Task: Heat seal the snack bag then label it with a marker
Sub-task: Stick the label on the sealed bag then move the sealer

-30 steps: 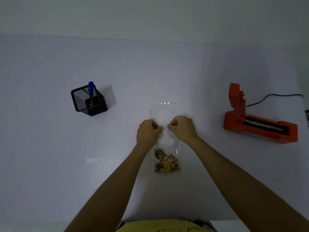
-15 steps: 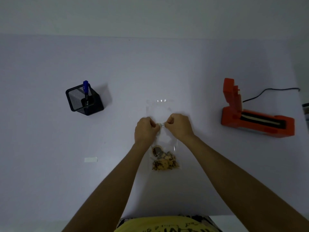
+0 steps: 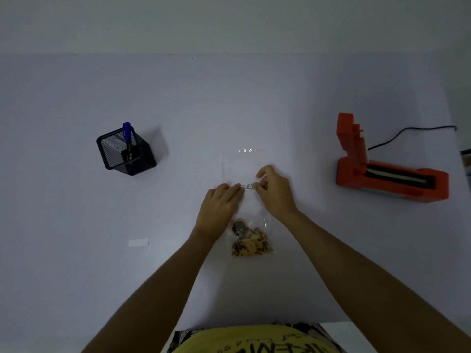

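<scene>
Right now the clear snack bag (image 3: 243, 171) is lying flat on the table (image 3: 178, 103), cookies (image 3: 248, 240) at its near end. The left hand (image 3: 219, 210) is pressing it with flat fingers, while the right hand (image 3: 275, 192) is maybe pinching a small label (image 3: 246, 186).

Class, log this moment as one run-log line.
stage: pre-seal | left hand: flat on snack bag | right hand: pinching bag | heat sealer: open, untouched | marker: in holder
</scene>
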`<act>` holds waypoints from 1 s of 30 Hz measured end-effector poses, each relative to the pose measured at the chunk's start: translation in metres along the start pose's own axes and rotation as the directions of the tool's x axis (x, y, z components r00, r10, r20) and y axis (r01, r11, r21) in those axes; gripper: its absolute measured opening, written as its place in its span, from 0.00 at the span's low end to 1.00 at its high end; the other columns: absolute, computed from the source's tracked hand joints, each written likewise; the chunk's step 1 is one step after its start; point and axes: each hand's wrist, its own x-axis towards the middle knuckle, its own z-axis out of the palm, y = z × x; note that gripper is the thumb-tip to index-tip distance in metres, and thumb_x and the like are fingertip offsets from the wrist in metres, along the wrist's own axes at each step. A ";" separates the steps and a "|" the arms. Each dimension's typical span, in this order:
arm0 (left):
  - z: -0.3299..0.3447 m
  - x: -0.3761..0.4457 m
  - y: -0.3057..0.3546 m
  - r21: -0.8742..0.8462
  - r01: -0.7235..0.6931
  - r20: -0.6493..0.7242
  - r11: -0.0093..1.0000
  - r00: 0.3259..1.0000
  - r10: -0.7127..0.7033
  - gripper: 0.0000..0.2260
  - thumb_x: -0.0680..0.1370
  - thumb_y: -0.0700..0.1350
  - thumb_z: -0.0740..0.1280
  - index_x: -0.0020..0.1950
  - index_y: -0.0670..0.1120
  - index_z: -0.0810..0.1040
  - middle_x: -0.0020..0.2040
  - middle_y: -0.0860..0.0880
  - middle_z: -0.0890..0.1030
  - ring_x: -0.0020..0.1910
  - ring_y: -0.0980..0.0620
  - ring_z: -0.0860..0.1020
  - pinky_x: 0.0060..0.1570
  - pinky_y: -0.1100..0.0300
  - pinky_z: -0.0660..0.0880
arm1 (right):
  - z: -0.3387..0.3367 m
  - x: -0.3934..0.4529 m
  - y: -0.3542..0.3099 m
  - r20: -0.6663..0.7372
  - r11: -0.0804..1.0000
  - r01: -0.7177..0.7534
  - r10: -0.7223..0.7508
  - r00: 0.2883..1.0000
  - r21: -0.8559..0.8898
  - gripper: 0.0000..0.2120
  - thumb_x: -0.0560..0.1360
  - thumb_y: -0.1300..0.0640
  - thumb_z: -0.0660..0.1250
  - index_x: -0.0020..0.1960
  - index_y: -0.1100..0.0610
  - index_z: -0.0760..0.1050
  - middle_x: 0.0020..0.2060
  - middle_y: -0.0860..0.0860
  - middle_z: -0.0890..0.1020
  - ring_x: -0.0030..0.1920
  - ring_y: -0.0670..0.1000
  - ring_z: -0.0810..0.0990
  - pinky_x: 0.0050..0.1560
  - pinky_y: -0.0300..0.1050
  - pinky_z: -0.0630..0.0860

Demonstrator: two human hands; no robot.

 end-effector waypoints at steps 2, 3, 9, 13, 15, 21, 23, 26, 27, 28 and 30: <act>0.002 -0.001 -0.001 0.024 -0.017 0.021 1.000 1.000 0.017 0.22 0.69 0.38 0.73 0.63 0.42 0.77 0.60 0.46 0.80 0.54 0.45 0.78 0.47 0.54 0.76 | 0.001 -0.008 0.005 -0.033 0.984 0.127 -0.132 0.991 -0.121 0.09 0.76 0.64 0.64 0.55 0.58 0.75 0.42 0.52 0.77 0.42 0.49 0.76 0.45 0.45 0.75; 0.003 -0.001 -0.001 0.026 -0.023 0.027 0.999 0.999 0.022 0.21 0.70 0.38 0.71 0.63 0.42 0.77 0.60 0.46 0.80 0.54 0.45 0.78 0.48 0.54 0.75 | 0.002 -0.013 0.009 -0.032 0.960 0.202 -0.212 0.977 -0.196 0.12 0.76 0.64 0.63 0.59 0.59 0.75 0.46 0.53 0.77 0.45 0.51 0.76 0.47 0.44 0.75; 0.004 -0.001 -0.004 0.019 -0.059 0.034 0.998 0.998 0.058 0.18 0.74 0.41 0.61 0.63 0.42 0.76 0.60 0.45 0.80 0.56 0.46 0.78 0.53 0.54 0.72 | 0.005 -0.033 0.031 0.151 0.787 0.442 -0.420 0.895 -0.430 0.23 0.74 0.63 0.64 0.69 0.57 0.71 0.41 0.56 0.73 0.37 0.53 0.72 0.33 0.47 0.74; 0.010 -0.002 -0.009 0.012 -0.077 0.022 0.997 0.997 0.077 0.18 0.74 0.40 0.65 0.64 0.42 0.76 0.61 0.44 0.79 0.57 0.45 0.78 0.54 0.53 0.72 | 0.004 -0.032 0.035 0.129 0.816 0.395 -0.377 0.917 -0.423 0.24 0.74 0.64 0.63 0.70 0.61 0.69 0.41 0.57 0.73 0.37 0.54 0.72 0.34 0.48 0.75; 0.012 -0.002 -0.011 0.011 -0.076 0.015 0.997 0.997 0.076 0.18 0.74 0.41 0.66 0.64 0.42 0.75 0.62 0.44 0.79 0.57 0.45 0.77 0.54 0.53 0.71 | 0.006 -0.033 0.036 0.094 0.826 0.374 -0.371 0.924 -0.422 0.24 0.74 0.63 0.62 0.70 0.62 0.69 0.41 0.56 0.74 0.37 0.53 0.72 0.36 0.47 0.74; 0.010 -0.002 -0.012 -0.005 -0.049 0.057 0.999 0.997 0.049 0.23 0.75 0.45 0.60 0.70 0.46 0.69 0.64 0.47 0.76 0.60 0.47 0.70 0.56 0.53 0.65 | 0.011 -0.025 0.039 0.047 0.839 0.398 -0.412 0.910 -0.371 0.22 0.75 0.64 0.63 0.68 0.60 0.72 0.36 0.55 0.72 0.36 0.52 0.70 0.36 0.43 0.69; 0.011 -0.002 -0.012 0.002 -0.043 0.063 0.999 0.997 0.043 0.23 0.76 0.47 0.59 0.70 0.46 0.69 0.65 0.47 0.76 0.61 0.47 0.69 0.57 0.52 0.65 | 0.012 -0.024 0.043 0.031 0.832 0.414 -0.434 0.900 -0.368 0.21 0.75 0.64 0.63 0.67 0.61 0.73 0.35 0.55 0.72 0.35 0.52 0.70 0.36 0.42 0.68; 0.013 -0.001 -0.013 0.008 -0.043 0.048 0.999 0.998 0.043 0.22 0.76 0.48 0.57 0.70 0.46 0.70 0.65 0.47 0.75 0.61 0.47 0.69 0.57 0.52 0.64 | 0.015 -0.022 0.049 0.023 0.823 0.434 -0.458 0.888 -0.368 0.20 0.75 0.64 0.63 0.67 0.62 0.73 0.34 0.55 0.72 0.34 0.53 0.69 0.36 0.43 0.66; 0.014 -0.001 -0.013 0.011 -0.045 0.040 0.999 0.998 0.044 0.22 0.77 0.48 0.57 0.70 0.46 0.70 0.65 0.47 0.75 0.61 0.47 0.69 0.57 0.52 0.64 | 0.016 -0.022 0.051 0.021 0.821 0.437 -0.463 0.886 -0.367 0.20 0.75 0.64 0.63 0.67 0.62 0.72 0.34 0.55 0.72 0.34 0.53 0.69 0.36 0.43 0.65; 0.015 -0.002 -0.013 0.014 -0.045 0.031 0.999 0.999 0.045 0.22 0.77 0.48 0.57 0.70 0.46 0.70 0.65 0.47 0.75 0.61 0.47 0.70 0.57 0.52 0.65 | 0.016 -0.021 0.051 0.020 0.819 0.440 -0.466 0.884 -0.367 0.20 0.75 0.64 0.63 0.67 0.62 0.73 0.34 0.55 0.72 0.34 0.53 0.69 0.37 0.43 0.65; 0.018 -0.001 -0.012 0.012 -0.037 0.004 0.999 0.999 0.037 0.20 0.78 0.49 0.58 0.69 0.46 0.71 0.64 0.47 0.76 0.60 0.47 0.72 0.57 0.52 0.66 | 0.017 -0.020 0.053 0.015 0.815 0.448 -0.477 0.879 -0.367 0.20 0.75 0.65 0.62 0.67 0.63 0.73 0.34 0.55 0.72 0.34 0.53 0.69 0.37 0.42 0.64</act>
